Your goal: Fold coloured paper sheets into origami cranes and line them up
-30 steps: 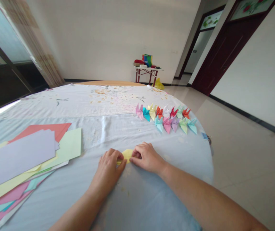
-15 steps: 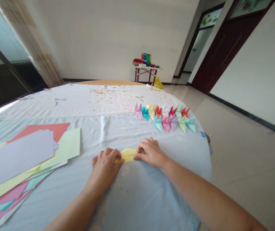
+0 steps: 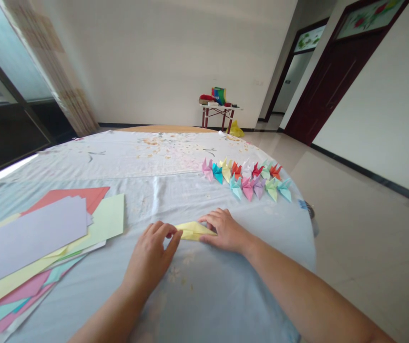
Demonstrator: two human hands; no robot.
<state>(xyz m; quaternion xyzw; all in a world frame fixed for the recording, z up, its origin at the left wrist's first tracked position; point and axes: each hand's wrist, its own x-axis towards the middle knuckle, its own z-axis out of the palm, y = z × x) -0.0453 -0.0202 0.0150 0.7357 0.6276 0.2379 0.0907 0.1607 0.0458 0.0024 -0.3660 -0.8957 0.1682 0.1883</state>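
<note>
A folded piece of yellow paper (image 3: 192,230) lies on the blue cloth between my hands, long and narrow with a crease along its middle. My left hand (image 3: 154,252) pinches its left end between thumb and forefinger. At the other end, my right hand (image 3: 226,230) has its thumb and fingers around the paper's right tip, thumb at the near edge and fingers at the far edge. Beyond my right hand stand folded paper cranes (image 3: 248,188) in two rows, in pink, blue, yellow, red, white, purple and green.
Coloured paper sheets (image 3: 29,238) lie in an overlapping pile on the left of the round table, which a floral tablecloth (image 3: 126,164) covers. Its edge curves along the right. Against the far wall, a small side table (image 3: 220,108) carries a colourful bag and boxes.
More of the yellow paper shows between my hands, and it looks narrower. My right hand's fingers have spread a little around its tip. The view has tilted slightly upward.
</note>
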